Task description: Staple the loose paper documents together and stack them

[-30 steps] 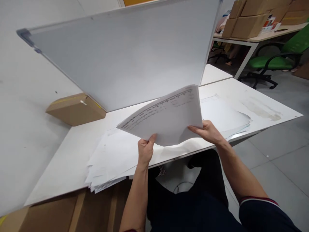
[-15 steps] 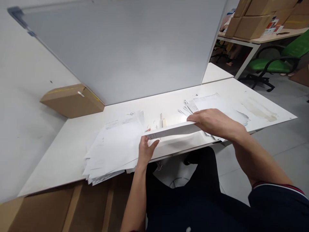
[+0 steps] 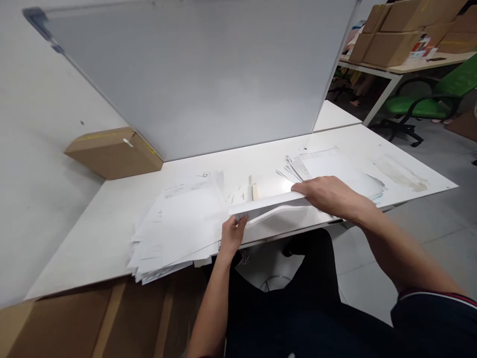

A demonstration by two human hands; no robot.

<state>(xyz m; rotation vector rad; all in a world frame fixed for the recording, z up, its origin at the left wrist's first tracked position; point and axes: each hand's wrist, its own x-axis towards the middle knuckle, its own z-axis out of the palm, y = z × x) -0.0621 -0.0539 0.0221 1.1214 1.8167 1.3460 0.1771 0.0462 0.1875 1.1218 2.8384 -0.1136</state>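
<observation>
A white sheet of paper (image 3: 270, 203) is stretched between my hands over the front of the white table, bent along its length. My left hand (image 3: 233, 232) pinches its left end between thumb and fingers. At the other end my right hand (image 3: 330, 195) grips the sheet, thumb and fingertips along its edge. To the left lies a messy stack of papers (image 3: 179, 223). A second pile of papers (image 3: 328, 169) lies beyond my right hand. Behind the sheet, a small cream-coloured block (image 3: 255, 192) sits on the table.
A large whiteboard (image 3: 208, 79) stands along the table's back. A cardboard box (image 3: 115, 154) is wedged at the left by the wall. Open cardboard boxes (image 3: 74, 318) are below the front-left edge. A green chair (image 3: 425, 104) and another table with stacked boxes (image 3: 395, 47) are at right.
My left hand has closed from a spread grip into a pinch on the sheet's end and moved slightly right. The right hand has shifted a little lower, still holding the sheet.
</observation>
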